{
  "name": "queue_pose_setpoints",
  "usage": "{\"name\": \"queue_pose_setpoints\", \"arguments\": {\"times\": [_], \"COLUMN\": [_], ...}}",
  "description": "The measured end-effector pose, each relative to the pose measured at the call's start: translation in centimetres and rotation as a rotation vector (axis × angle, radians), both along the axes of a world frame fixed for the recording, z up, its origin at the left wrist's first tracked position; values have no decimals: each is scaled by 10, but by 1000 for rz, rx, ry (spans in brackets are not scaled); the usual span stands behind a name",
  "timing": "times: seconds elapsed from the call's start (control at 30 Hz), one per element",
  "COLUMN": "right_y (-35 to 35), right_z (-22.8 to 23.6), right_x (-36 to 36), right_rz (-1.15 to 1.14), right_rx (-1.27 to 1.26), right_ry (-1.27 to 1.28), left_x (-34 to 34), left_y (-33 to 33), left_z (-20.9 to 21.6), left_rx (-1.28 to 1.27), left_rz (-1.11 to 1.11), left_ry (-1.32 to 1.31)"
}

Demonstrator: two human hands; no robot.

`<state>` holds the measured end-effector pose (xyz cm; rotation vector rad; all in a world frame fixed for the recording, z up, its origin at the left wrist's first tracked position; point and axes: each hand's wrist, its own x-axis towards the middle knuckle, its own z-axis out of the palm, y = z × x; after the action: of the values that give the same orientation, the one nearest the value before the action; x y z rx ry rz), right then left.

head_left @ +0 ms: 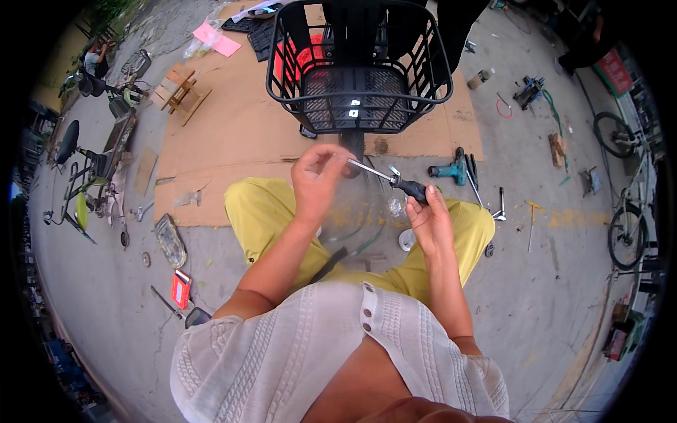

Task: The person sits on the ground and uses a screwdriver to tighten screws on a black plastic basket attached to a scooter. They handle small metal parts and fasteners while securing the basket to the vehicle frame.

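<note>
A screwdriver [411,189] with a black handle and a thin silver shaft spans the space between my hands, in front of a black bike basket [360,106]. My right hand [431,222] is closed around the handle with thumb and fingertips. At the shaft's far end, the fingers of my left hand [319,176] pinch the tip; whether they also hold something small there is hidden. Close to the handle's front a small shiny metal piece [395,170] sticks up beside the shaft. Below the basket runs a dark upright tube [352,144], partly behind my left fingers.
Flattened cardboard [218,134] lies under the basket. To the right are a teal cordless drill [451,171], a yellow T-handle tool [532,218] and a bottle [481,77]. Leftward are a wooden stool [180,92], a red box [181,289] and a bike frame [92,166].
</note>
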<state>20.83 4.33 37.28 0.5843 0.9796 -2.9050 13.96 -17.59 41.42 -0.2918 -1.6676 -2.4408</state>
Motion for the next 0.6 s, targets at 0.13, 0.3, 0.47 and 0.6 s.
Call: {"name": "queue_pose_setpoints", "arguments": {"times": [0.13,0.3,0.47,0.6], "right_y": [-7,-10,-4,22], "right_z": [13,4,11,46], "right_x": [-14,-25,-32,-57], "right_rz": [10,11,29,1], "right_rx": [-103,-295,-324,-185], "right_ry": [70,-1,12,94], "left_x": [-13,-19,-16,-31], "left_y": [2,7,4,-13], "left_z": [19,28,18,-35], "left_rx": [247,309,287,248], "left_rz": [-44,-112,-103,-168], "left_ry": [25,-36,-115,-327]}}
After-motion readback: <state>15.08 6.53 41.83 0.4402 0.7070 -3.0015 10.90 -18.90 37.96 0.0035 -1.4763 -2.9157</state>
